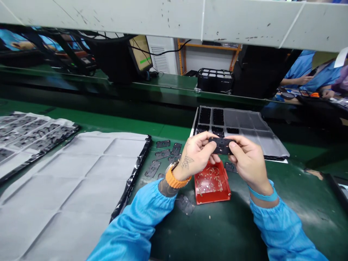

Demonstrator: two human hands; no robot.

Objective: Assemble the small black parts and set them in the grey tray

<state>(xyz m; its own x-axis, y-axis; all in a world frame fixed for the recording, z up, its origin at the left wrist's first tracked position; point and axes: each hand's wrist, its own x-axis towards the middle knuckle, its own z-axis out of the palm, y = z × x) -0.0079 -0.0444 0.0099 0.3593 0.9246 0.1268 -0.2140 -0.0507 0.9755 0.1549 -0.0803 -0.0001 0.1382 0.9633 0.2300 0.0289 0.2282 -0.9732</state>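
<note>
Between my two hands is a small black plastic plate [222, 145] with cut-outs, held up above a red bin. My left hand [198, 154] pinches its left end with thumb and fingers. On its right end, my right hand [248, 159] presses the thumb against the front, fingers behind. Below them the red bin [213, 198] holds many tiny light-coloured pieces. Several similar black plates [152, 169] lie loose on the green table left of the bin, and one more [185, 204] is by my left forearm. Another black plate [231, 167] rests under my right hand.
A partitioned tray [244, 123] behind my hands has black parts in its left cells. A large tray covered by a white sheet [81, 174] is at left, with a filled tray [29, 134] beyond. A grey beam [174, 18] crosses overhead. Other people [307, 76] work at the far right.
</note>
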